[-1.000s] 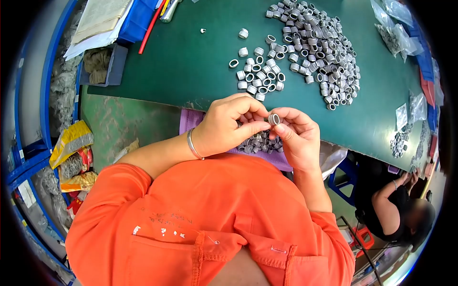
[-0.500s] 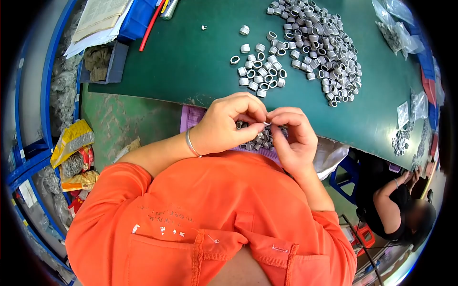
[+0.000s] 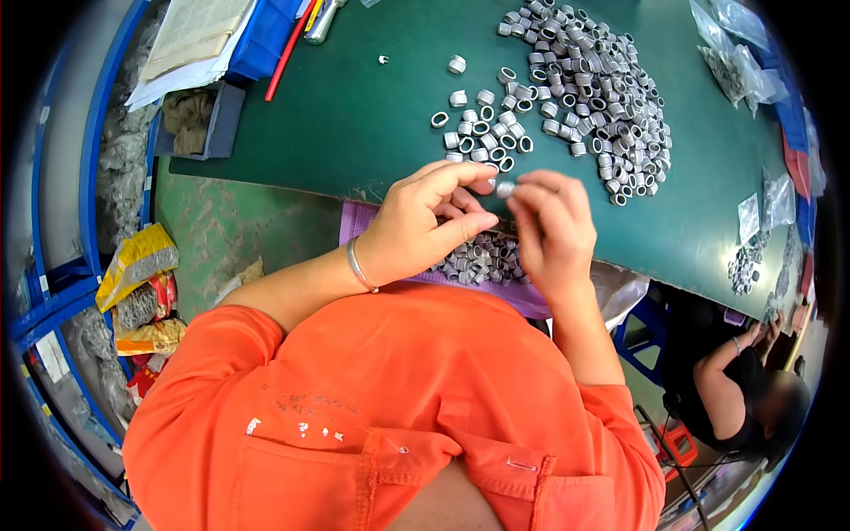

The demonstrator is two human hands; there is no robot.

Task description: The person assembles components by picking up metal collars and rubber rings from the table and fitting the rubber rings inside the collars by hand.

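Note:
My left hand (image 3: pixel 416 212) is held over the table's near edge, thumb and index finger apart, with nothing visible between them. To its right, my right hand (image 3: pixel 556 226) is slightly blurred. A small grey metal ring (image 3: pixel 506 188) shows at its fingertips, apparently pinched there. Just beyond both hands, a loose group of similar oval metal rings (image 3: pixel 482 142) lies on the green table. Under my hands, in front of my body, a purple basket (image 3: pixel 354 223) holds many more rings (image 3: pixel 482 258), partly covered by the hands.
A big heap of rings (image 3: pixel 598 88) spreads over the table (image 3: pixel 354 115). A grey bin (image 3: pixel 226 124) with a cloth, a blue tray (image 3: pixel 266 40) and a red stick (image 3: pixel 288 57) are at the left. Plastic bags (image 3: pixel 744 66) lie at the far right. Another person (image 3: pixel 730 389) sits on the right.
My hands have drawn apart from their joined pinch. The right hand has moved up and outward, with a ring now showing at its fingertips. The left finger and thumb have opened.

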